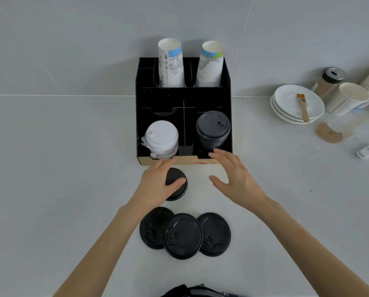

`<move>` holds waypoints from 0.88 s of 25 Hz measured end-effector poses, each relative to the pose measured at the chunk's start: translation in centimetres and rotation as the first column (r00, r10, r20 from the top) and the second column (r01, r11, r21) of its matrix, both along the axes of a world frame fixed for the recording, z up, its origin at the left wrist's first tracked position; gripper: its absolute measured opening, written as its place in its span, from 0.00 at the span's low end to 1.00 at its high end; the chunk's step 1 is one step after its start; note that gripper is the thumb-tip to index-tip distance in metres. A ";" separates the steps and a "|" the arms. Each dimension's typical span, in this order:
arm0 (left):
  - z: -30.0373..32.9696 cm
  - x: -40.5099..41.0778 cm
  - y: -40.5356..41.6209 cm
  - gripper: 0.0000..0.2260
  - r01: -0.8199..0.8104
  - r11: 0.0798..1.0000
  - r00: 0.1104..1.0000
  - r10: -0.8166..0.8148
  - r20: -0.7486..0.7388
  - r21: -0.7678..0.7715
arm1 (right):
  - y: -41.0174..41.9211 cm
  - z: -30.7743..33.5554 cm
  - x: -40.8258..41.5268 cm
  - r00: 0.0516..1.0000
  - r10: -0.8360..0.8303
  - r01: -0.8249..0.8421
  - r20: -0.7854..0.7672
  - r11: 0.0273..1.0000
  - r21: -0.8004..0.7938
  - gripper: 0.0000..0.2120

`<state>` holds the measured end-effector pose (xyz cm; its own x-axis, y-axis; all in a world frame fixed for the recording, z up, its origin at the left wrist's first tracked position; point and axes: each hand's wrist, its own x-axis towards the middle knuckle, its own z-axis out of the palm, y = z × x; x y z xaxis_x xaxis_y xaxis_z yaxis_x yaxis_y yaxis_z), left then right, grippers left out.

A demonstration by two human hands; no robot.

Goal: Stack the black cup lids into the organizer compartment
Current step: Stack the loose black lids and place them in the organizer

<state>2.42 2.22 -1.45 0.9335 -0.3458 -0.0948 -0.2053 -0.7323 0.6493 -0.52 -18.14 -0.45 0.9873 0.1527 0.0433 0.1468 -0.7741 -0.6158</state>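
Note:
A black organizer [183, 97] stands against the wall. Its front right compartment holds a stack of black lids [213, 128]; the front left one holds white lids [162, 139]. My left hand [157, 185] grips a black lid [176, 184] just in front of the organizer, fingers and thumb around its rim. My right hand [235, 176] hovers open to the right of it, fingers spread, holding nothing, close to the front edge below the black stack. Three loose black lids [183, 234] lie overlapping on the counter nearer to me.
Two rolls of paper cups [171, 63] stand in the organizer's rear slots. At the right are stacked white saucers [286, 103] with a small brush [303, 108], a shaker jar [329, 82], paper cups [350, 97] and a clear jug [342, 125].

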 end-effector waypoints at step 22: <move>-4.1 -7.2 2.8 0.21 0.150 0.987 0.978 -0.139 -0.158 0.056 | 3.5 -4.9 -7.5 0.911 0.265 -0.282 -0.315 0.959 -0.008 0.33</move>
